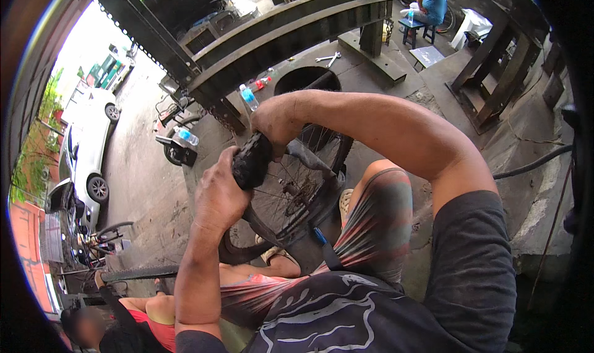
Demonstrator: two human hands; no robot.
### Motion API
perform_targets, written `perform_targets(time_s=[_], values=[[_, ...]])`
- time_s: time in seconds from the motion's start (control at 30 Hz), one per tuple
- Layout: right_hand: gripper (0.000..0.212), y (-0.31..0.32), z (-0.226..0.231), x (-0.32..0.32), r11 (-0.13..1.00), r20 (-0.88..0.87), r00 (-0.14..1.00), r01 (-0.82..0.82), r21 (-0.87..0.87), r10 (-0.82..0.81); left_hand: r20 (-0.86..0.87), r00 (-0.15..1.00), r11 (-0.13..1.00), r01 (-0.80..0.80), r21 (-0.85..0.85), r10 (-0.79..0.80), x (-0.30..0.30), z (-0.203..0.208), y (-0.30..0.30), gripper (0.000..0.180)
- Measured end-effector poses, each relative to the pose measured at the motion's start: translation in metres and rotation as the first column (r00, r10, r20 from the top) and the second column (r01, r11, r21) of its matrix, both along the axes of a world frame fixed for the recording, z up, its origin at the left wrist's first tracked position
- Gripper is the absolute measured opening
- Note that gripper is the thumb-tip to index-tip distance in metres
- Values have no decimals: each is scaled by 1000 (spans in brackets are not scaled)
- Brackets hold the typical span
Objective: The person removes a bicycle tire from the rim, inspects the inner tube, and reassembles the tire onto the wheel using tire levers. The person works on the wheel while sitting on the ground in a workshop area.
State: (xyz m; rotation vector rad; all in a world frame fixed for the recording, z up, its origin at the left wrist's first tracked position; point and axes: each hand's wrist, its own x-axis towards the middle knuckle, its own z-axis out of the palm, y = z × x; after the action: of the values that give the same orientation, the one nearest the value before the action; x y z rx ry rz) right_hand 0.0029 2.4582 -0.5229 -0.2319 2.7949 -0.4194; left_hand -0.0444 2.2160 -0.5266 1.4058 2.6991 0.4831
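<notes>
Both my hands grip a knobby black bicycle tire (250,161) at the top of a spoked wheel (288,195) standing between my legs. My left hand (219,189) wraps the nearer side of the tread. Beyond it, my right hand (278,123) is bent over the tire's far side, its fingers partly hidden behind the wrist and the tread. A dark, slack band of rubber (306,157) hangs across the spokes; whether it is an inner tube I cannot tell. The hub and sprocket show low in the wheel.
A heavy steel frame (291,28) with chains stands ahead. Near it are a blue-labelled bottle (249,97), a round black basin (307,79) and wrenches (330,59). One person (93,328) is at my lower left; another (431,3) sits far right. White cars (90,149) stand left.
</notes>
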Motion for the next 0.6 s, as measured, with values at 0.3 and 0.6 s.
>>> perform_targets(time_s=[0.3,0.6], values=[[27,-74,-20,69,982,-296,937,162,-98,-184,23,993,993,117,-4,-117,-7,-2,-63,50],[64,-130,-12,129,976,-340,916,193,-97,-215,38,966,967,254,21,-255,50,-15,-95,68]])
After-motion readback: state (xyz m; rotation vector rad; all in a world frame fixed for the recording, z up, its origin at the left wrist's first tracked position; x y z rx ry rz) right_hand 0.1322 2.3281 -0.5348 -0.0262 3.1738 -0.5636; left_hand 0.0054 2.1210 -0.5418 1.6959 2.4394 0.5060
